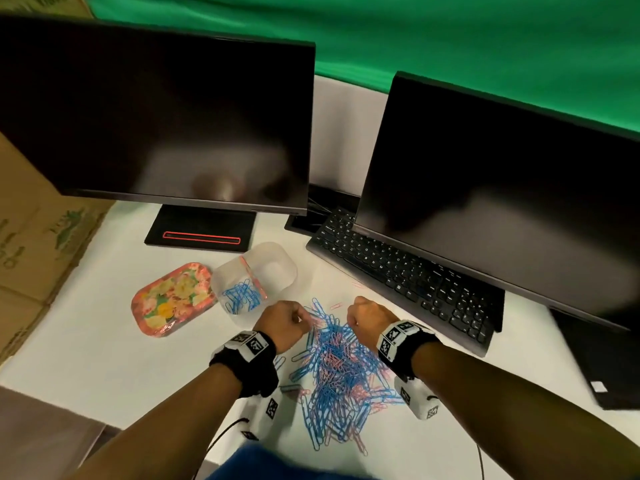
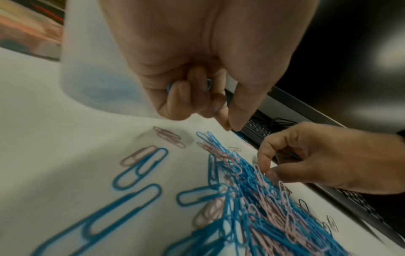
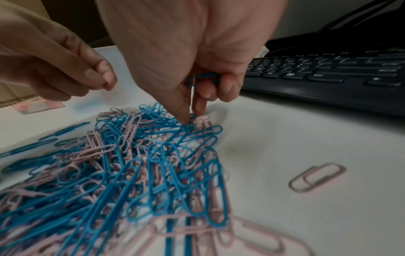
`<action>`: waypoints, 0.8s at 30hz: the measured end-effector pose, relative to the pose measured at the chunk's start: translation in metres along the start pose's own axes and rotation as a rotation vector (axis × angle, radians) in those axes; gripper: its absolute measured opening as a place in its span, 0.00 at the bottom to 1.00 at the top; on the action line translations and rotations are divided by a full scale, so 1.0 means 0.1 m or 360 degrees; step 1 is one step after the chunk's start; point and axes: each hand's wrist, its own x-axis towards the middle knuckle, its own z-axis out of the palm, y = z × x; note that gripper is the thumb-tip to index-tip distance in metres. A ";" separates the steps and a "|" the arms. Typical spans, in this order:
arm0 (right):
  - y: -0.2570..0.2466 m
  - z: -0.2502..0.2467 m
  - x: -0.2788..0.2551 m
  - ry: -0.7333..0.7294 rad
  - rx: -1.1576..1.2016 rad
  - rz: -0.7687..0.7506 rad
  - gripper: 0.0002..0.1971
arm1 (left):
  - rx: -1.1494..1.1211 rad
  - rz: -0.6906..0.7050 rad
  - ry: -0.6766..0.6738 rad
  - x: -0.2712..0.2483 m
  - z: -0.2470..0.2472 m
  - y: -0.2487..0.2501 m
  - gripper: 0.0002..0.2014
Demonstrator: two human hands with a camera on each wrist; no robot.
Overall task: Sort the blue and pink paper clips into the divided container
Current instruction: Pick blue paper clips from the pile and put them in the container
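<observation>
Both hands, left point(image 1: 282, 323) and right point(image 1: 369, 315), hang with fingers curled downward.

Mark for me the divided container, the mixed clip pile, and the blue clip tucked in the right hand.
divided container point(image 1: 289, 268), head view, far bare rim.
mixed clip pile point(image 1: 337, 368), head view, dense middle of the heap.
blue clip point(image 3: 202, 77), right wrist view, loop showing between curled fingers of the right hand point(image 3: 197, 52).

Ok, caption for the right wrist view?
Right hand, blue clips curled in its fingers, picks at the mixed clip pile.
</observation>
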 end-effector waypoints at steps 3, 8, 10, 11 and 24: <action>0.03 0.01 0.00 0.0034 0.0087 -0.0046 0.16 | 0.0168 0.0095 0.0003 0.05 0.06 0.15 0.02; 0.00 0.07 -0.01 0.0076 0.0122 -0.0119 0.15 | 0.0540 0.0298 -0.0129 0.13 0.22 0.35 0.08; -0.01 0.10 -0.01 0.0096 0.0129 -0.0116 0.15 | 0.0726 0.0359 -0.0185 0.15 0.28 0.40 0.09; -0.01 0.11 0.00 0.0089 0.0132 -0.0106 0.16 | 0.0794 0.0374 -0.0204 0.17 0.30 0.42 0.09; -0.10 0.18 0.01 0.0117 0.0236 -0.0207 0.16 | 0.0949 0.0339 -0.0162 0.21 0.26 0.30 0.09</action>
